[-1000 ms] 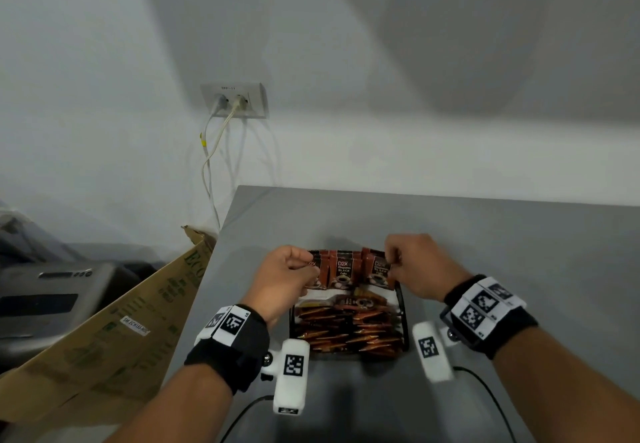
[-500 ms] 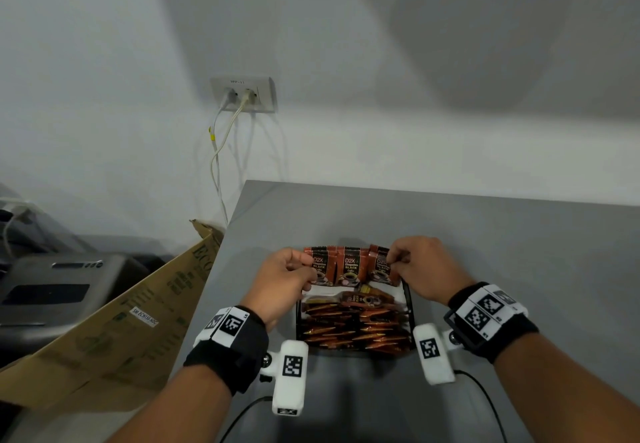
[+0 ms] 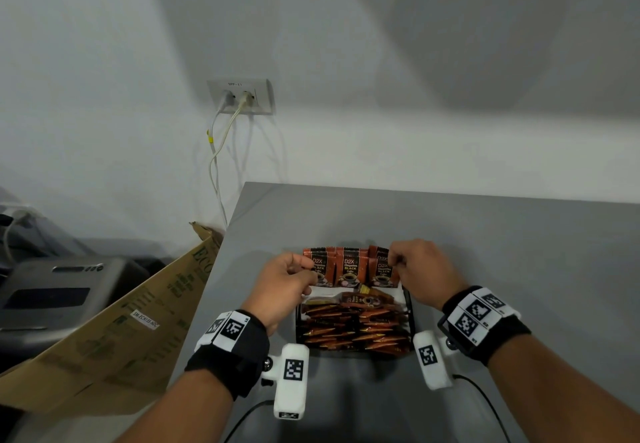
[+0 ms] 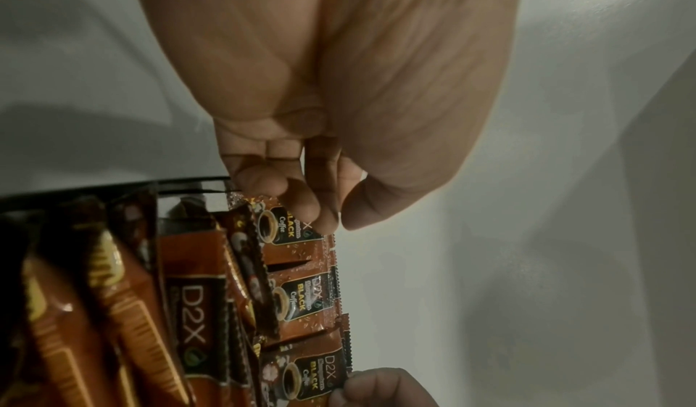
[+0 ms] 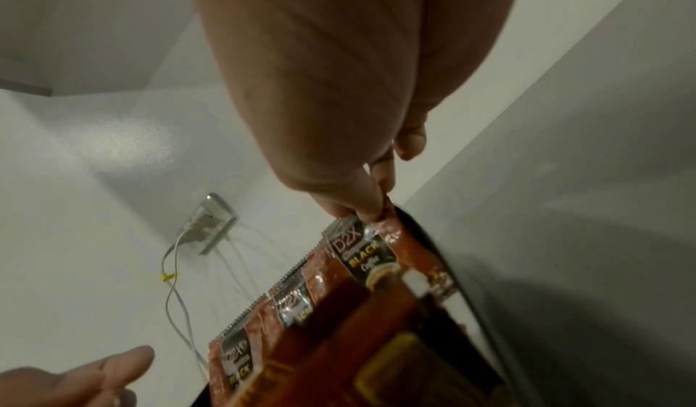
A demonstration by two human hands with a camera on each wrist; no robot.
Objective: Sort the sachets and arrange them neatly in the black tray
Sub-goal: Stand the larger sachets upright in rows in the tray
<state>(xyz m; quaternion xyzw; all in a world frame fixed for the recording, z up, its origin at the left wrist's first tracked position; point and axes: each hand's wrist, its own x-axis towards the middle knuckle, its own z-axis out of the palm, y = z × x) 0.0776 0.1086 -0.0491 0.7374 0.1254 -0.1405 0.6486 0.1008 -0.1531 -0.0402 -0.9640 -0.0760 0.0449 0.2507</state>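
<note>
Standing upright in the black tray, three sachets read "D2X BLACK Coffee"; left hand and right hand pinch the outer ones.

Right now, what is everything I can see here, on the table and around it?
D2X sachets: three across, brown and black, upright along the tray's far side.
Stick sachets: many, orange-brown, lying stacked in the tray.
Black tray: one, on the table.
Table: one, grey.
Wall socket: one, white, two cables plugged in.
Cardboard: one, brown, left of the table.
Grey machine: one, far left.
Left hand: pinches the left D2X sachet.
Right hand: pinches the right one.
</note>
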